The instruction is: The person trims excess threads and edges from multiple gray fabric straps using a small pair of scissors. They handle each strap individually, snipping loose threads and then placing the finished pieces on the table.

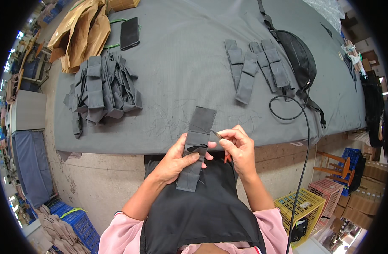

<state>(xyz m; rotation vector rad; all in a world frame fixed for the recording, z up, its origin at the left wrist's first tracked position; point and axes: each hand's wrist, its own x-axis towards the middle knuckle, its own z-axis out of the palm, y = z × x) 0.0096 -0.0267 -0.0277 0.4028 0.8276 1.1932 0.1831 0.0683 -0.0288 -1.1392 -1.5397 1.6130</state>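
My left hand grips a dark grey fabric strip with stitched edges and a folded loop in its middle. The thumb lies on top of the strip and the fingers show past its right side. In my right hand is a pair of thread snips. Their dark pointed tip is at the strip's right edge, and a reddish part shows below the fingers. Whether the blades touch a thread is too small to tell.
A heap of similar grey strips lies on the grey-covered table at left, beside a brown paper bag and a phone. Several strips lie at right, near a black waist bag with a cable. Loose threads are scattered near the front edge.
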